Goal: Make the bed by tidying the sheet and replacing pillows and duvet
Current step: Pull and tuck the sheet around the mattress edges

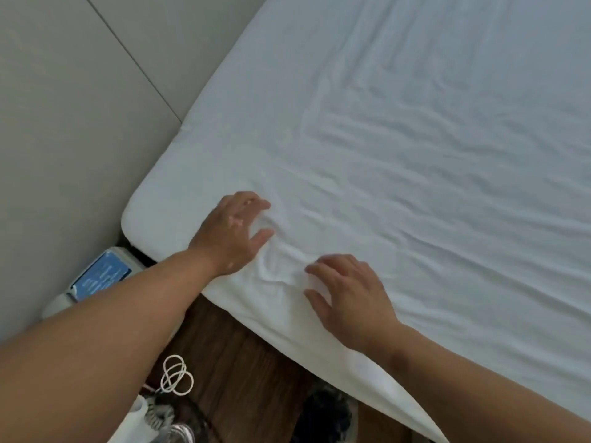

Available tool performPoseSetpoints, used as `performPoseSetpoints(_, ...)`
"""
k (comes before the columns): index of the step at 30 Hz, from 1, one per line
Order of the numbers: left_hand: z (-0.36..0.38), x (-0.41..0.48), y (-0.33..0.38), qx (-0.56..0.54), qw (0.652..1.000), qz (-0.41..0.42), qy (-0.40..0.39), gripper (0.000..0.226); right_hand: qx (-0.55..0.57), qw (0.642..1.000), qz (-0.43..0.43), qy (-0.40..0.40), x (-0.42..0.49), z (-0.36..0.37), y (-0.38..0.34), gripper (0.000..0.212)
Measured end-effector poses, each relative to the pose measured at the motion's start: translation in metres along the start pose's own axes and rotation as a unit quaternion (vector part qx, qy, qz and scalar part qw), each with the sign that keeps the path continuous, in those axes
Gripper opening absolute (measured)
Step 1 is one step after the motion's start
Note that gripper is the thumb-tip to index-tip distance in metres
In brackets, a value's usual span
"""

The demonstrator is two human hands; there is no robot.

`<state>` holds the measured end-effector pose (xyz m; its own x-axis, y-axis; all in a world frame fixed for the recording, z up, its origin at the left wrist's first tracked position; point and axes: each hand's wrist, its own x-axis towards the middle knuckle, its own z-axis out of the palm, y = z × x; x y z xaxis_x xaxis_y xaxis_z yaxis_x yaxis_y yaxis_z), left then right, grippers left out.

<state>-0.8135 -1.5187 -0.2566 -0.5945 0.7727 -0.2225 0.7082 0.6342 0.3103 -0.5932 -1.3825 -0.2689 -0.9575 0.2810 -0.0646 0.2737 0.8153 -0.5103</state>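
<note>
Head view, looking down at the near left corner of a bed. A white fitted sheet covers the mattress and fills the right and far parts of the frame. It lies flat on top but is crossed by many shallow wrinkles, densest in a band running from the middle of the bed toward the near edge. The rounded mattress corner sits at left, close against a grey panelled wall.

The left hand rests palm-down on the sheet just inside that corner. Its fingers are spread and slightly bent, with the thumb held apart from them. Small puckers of cloth lie in the gap between thumb and forefinger. The right hand lies palm-down to the right of the left hand and nearer the bed's edge. Its fingers are likewise splayed and lightly bent, with the fingertips on the fabric. The two hands are near each other but apart, and a patch of creased sheet lies between them. Both bare forearms reach in from the near edge of the frame.

Below the mattress edge a dark wooden floor is visible. On it lies a coiled white cord. A pale device with a blue label stands against the wall, partly hidden by the left forearm. A dark blurred object lies near the bed's edge at the bottom of the frame; its kind cannot be told.
</note>
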Motion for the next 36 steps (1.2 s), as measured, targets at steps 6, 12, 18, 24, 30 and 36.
performPoseSetpoints(6, 0.015, 0.071, -0.011, 0.104, 0.99, -0.096, -0.024, 0.071, -0.117, 0.985, 0.126, -0.019, 0.139, 0.008, 0.01, 0.074)
performPoseSetpoints(12, 0.008, 0.045, -0.132, 0.087, 0.954, -0.287, 0.014, 0.082, -0.172, 0.981, 0.069, -0.049, 0.154, 0.073, -0.052, 0.08)
performPoseSetpoints(18, -0.038, 0.032, -0.177, 0.004, 0.889, -0.457, -0.026, 0.087, -0.024, 0.966, -0.185, -0.178, 0.155, 0.063, -0.093, 0.063)
performPoseSetpoints(24, -0.009, 0.114, 0.008, 0.099, 0.991, -0.09, 0.023, 0.07, -0.142, 0.982, 0.12, 0.006, 0.136, -0.015, 0.046, 0.073)
performPoseSetpoints(30, 0.072, 0.058, 0.069, 0.154, 0.986, 0.053, 0.032, 0.079, -0.166, 0.971, 0.169, -0.037, -0.021, -0.014, 0.09, 0.082)
performPoseSetpoints(36, 0.076, 0.049, 0.129, 0.124, 0.953, 0.275, -0.013, 0.074, -0.101, 0.987, 0.123, 0.031, -0.069, -0.051, 0.119, 0.065)
